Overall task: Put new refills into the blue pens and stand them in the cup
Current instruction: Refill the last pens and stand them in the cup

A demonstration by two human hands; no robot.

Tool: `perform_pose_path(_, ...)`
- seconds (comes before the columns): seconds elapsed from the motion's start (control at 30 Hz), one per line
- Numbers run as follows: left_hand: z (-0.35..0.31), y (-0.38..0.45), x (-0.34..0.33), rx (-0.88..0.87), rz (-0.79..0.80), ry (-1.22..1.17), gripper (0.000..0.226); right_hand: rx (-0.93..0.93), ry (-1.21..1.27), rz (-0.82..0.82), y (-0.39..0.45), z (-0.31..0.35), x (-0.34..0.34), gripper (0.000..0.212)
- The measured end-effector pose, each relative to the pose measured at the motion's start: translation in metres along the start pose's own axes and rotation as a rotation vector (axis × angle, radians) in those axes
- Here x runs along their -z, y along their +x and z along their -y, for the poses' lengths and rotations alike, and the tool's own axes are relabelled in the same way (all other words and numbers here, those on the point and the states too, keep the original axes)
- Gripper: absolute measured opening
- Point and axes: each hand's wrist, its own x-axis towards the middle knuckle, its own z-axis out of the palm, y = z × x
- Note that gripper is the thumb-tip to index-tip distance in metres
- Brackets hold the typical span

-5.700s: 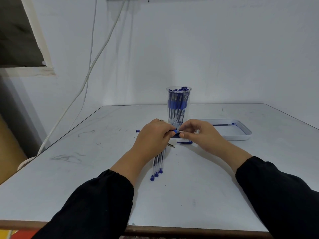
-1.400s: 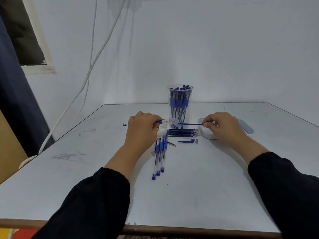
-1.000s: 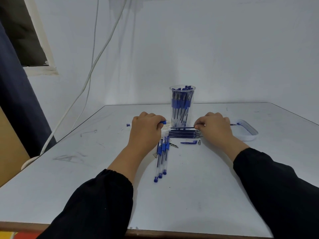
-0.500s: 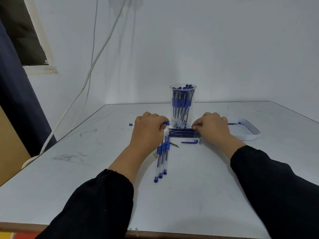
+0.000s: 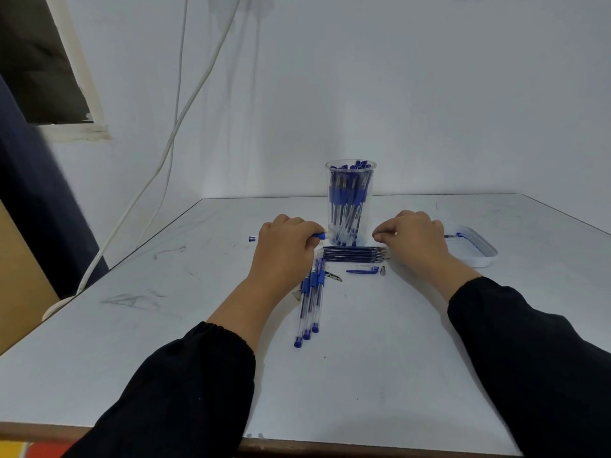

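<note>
Pens: clear cup at table centre already holds a dense bunch, upright. 3 more pens lie side by side on the table, just in front of the left hand. That hand grips 1 pen barrel, fingers curled round it, ends poking out both sides. Loose refills lie in a row between the hands, just in front of the cup. Right hand sits at the refills' right end, fingers curled; can't tell if it pinches one. Loose cap and small metal tip lie near. White tray at right holds 1 thin blue piece. Judgement: mostly done; 4 pens left to refill, close, stand.
</note>
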Motion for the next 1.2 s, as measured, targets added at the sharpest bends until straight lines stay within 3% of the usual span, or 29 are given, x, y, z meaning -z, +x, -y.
perform_pose_path(0.23,-0.005,-0.003,-0.004,0.005,0.001,-0.066,0.024,-0.116,-0.026,-0.053,0.004,-0.027,0.015,0.021)
perform_pose_path(0.4,-0.007,-0.004,-0.006,-0.005,0.002,-0.113,0.023,-0.278,-0.097,0.041,0.004,-0.063,0.021,0.032)
perform_pose_path(0.67,-0.010,-0.005,-0.007,-0.014,0.012,-0.121,0.023,-0.232,-0.261,0.295,0.007,-0.064,0.023,0.038)
perform_pose_path(0.83,-0.011,-0.004,-0.007,-0.006,0.025,-0.116,0.024,-0.213,-0.323,0.293,0.007,-0.061,0.023,0.044)
perform_pose_path(0.97,-0.011,-0.005,-0.006,-0.008,0.025,-0.121,0.024,-0.226,-0.302,0.239,0.009,-0.062,0.021,0.033)
perform_pose_path(1.13,-0.011,-0.005,-0.006,-0.006,0.030,-0.122,0.024,-0.231,-0.259,0.260,0.005,-0.061,0.021,0.037)
perform_pose_path(1.2,-0.012,-0.005,-0.005,-0.004,0.032,-0.114,0.025,-0.238,-0.243,0.243,0.005,-0.060,0.022,0.027)
